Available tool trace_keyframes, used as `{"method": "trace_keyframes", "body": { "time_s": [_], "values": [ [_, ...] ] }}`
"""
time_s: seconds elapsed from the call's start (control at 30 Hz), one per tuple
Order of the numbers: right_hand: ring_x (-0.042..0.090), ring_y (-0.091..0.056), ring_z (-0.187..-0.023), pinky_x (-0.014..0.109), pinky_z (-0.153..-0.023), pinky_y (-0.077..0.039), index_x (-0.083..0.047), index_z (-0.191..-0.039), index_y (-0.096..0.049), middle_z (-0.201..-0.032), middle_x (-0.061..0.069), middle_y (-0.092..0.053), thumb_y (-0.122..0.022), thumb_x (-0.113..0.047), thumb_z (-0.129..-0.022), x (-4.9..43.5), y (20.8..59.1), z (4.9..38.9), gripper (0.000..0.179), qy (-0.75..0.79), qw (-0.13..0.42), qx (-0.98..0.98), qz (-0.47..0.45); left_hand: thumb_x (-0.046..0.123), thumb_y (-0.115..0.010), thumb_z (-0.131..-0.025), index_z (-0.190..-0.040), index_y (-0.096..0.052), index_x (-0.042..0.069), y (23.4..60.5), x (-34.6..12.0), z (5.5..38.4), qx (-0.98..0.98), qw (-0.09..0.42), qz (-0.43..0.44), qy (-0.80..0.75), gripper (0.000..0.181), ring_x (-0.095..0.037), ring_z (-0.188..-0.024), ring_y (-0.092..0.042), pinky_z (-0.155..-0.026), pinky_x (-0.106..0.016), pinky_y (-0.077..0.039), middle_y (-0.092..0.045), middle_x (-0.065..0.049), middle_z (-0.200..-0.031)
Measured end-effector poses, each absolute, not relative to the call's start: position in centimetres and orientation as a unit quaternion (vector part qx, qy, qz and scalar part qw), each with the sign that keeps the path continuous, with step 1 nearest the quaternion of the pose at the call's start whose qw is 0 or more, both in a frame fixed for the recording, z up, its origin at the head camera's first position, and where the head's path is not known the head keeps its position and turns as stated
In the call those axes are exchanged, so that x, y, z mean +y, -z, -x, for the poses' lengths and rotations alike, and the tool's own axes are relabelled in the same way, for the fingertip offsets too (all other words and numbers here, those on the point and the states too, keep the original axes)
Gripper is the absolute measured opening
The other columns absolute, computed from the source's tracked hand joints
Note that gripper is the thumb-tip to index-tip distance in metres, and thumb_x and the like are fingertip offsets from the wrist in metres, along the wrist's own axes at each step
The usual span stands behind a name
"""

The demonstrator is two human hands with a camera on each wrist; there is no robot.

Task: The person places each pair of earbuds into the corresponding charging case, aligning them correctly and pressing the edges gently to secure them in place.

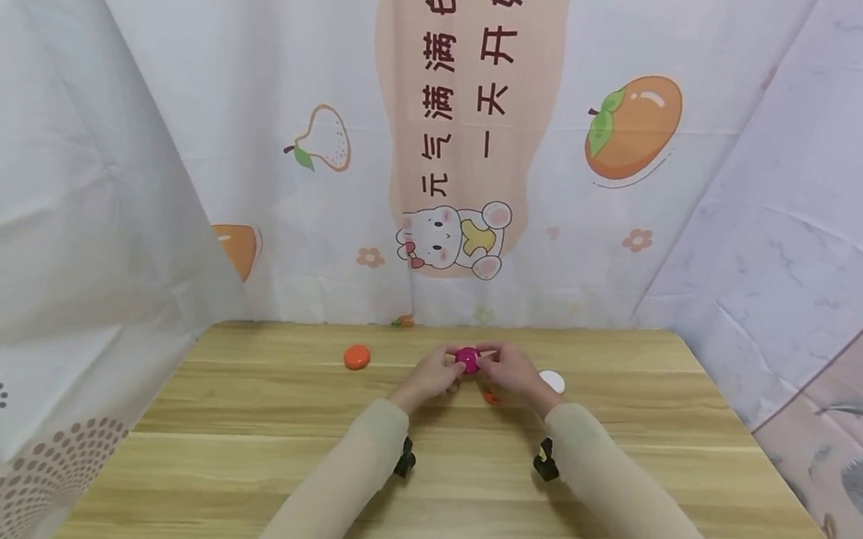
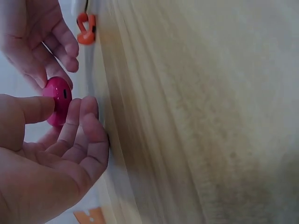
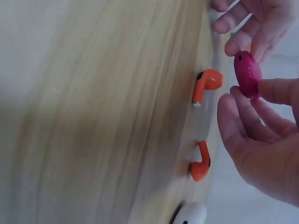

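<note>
Both hands hold a glossy magenta earbud case (image 1: 468, 360) between them, near the far edge of the table. My left hand (image 1: 431, 376) pinches its left side, the thumb pressed on the near face in the left wrist view. On the other side, the thumb and fingers of my right hand (image 1: 510, 371) grip it too. A small dark slot shows on the case (image 3: 247, 74) in the right wrist view. Two orange earbuds lie on the table below the right hand, one earbud (image 3: 205, 86) nearer the case and a second earbud (image 3: 201, 165) farther along.
A round orange case (image 1: 356, 356) sits to the left on the wooden table (image 1: 461, 497). The white case (image 1: 553, 382) lies behind the right wrist, partly hidden. A printed curtain (image 1: 313, 236) hangs along the table's far edge, with cloth at both sides.
</note>
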State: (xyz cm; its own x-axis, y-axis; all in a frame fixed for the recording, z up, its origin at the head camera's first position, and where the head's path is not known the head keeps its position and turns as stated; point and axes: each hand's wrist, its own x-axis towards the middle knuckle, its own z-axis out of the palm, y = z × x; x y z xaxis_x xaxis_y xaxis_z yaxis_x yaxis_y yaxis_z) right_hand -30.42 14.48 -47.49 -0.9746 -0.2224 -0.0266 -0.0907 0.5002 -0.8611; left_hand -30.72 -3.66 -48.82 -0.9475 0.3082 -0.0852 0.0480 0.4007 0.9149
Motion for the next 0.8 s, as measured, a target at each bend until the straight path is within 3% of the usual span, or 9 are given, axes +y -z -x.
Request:
{"method": "trace_keyframes", "body": {
  "time_s": [0.2,0.33,0.47,0.6,0.7,0.8],
  "values": [
    [0.017,-0.058,-0.064,0.024,-0.056,-0.044,0.007,-0.128,-0.059,-0.105,0.022,-0.071,-0.057,-0.005,-0.101,13.7,47.4,30.8,0.03,0.481,0.073,0.869,0.086,0.016,-0.051,-0.107,-0.132,-0.05,0.0,48.6,-4.0,31.0,0.835,0.142,-0.093,-0.524,0.029,-0.021,-0.079,-0.062,-0.061,-0.026,-0.045,-0.066,-0.015,-0.096],
    [0.024,-0.067,-0.084,0.031,-0.074,-0.052,0.008,-0.125,-0.061,-0.109,0.024,-0.071,-0.057,-0.005,-0.101,13.6,47.3,30.7,0.028,0.461,0.067,0.88,0.094,0.014,-0.05,-0.106,-0.128,-0.051,-0.003,48.6,-3.9,30.9,0.841,0.14,-0.103,-0.513,0.027,-0.02,-0.076,-0.06,-0.061,-0.025,-0.044,-0.065,-0.016,-0.094],
    [0.029,-0.066,-0.101,0.04,-0.089,-0.052,0.008,-0.122,-0.063,-0.108,0.022,-0.071,-0.06,-0.006,-0.1,13.7,47.6,30.8,0.027,0.441,0.061,0.89,0.096,0.012,-0.048,-0.107,-0.128,-0.05,-0.006,48.6,-3.7,30.8,0.847,0.142,-0.117,-0.498,0.028,-0.014,-0.067,-0.053,-0.058,-0.024,-0.041,-0.062,-0.013,-0.087],
    [0.02,-0.063,-0.079,0.032,-0.072,-0.052,0.008,-0.121,-0.065,-0.095,0.014,-0.07,-0.06,-0.008,-0.099,13.6,48.0,30.9,0.027,0.435,0.068,0.894,0.089,0.013,-0.046,-0.108,-0.128,-0.05,-0.005,48.5,-3.6,30.7,0.849,0.151,-0.114,-0.494,0.028,-0.011,-0.059,-0.045,-0.053,-0.023,-0.037,-0.058,-0.009,-0.081],
    [0.014,-0.055,-0.062,0.026,-0.057,-0.045,0.007,-0.121,-0.065,-0.084,0.01,-0.066,-0.06,-0.009,-0.099,13.7,48.2,30.9,0.027,0.442,0.076,0.891,0.075,0.013,-0.044,-0.108,-0.126,-0.051,-0.004,48.4,-3.5,30.7,0.849,0.156,-0.105,-0.493,0.026,-0.01,-0.056,-0.043,-0.051,-0.022,-0.036,-0.056,-0.006,-0.078],
    [0.012,-0.051,-0.057,0.025,-0.054,-0.042,0.004,-0.12,-0.067,-0.078,0.007,-0.064,-0.061,-0.011,-0.1,13.5,48.4,30.9,0.026,0.441,0.072,0.892,0.065,0.014,-0.044,-0.108,-0.124,-0.053,-0.004,48.3,-3.5,30.7,0.854,0.152,-0.096,-0.488,0.026,-0.01,-0.056,-0.044,-0.05,-0.022,-0.036,-0.056,-0.005,-0.076]
  ]
}}
